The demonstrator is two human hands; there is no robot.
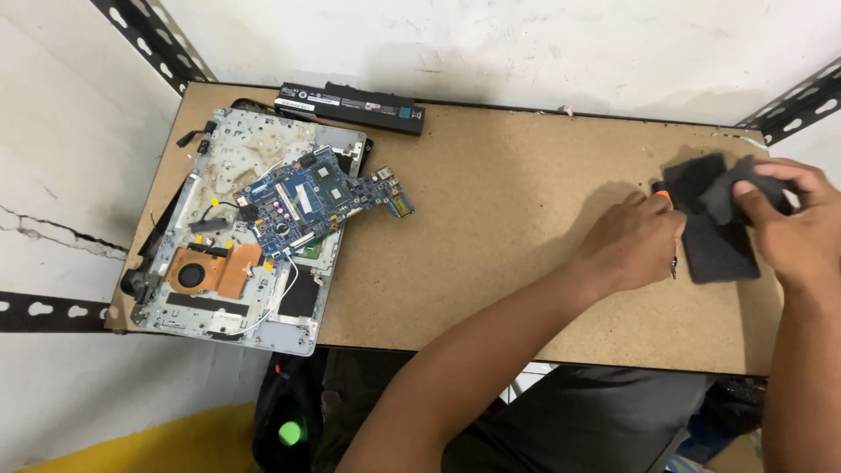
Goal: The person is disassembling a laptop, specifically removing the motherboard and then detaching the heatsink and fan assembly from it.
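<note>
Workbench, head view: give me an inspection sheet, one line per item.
Surface: particleboard bench, bare in the middle.
Job's things: dark cloth; orange-tipped tool, mostly hidden.
Clutter: opened laptop chassis at left, blue board lying on it, copper fan, black battery at the back edge.
Hands: left hand on the tool; right hand pinching the cloth.
Cables: white wire on the chassis.
Surroundings: white walls, slotted brackets.

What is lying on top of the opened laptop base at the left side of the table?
On the opened laptop base lies a blue circuit board, tilted, its right end overhanging the table. A copper-coloured fan sits lower down. What is beneath the board is covered.
</note>
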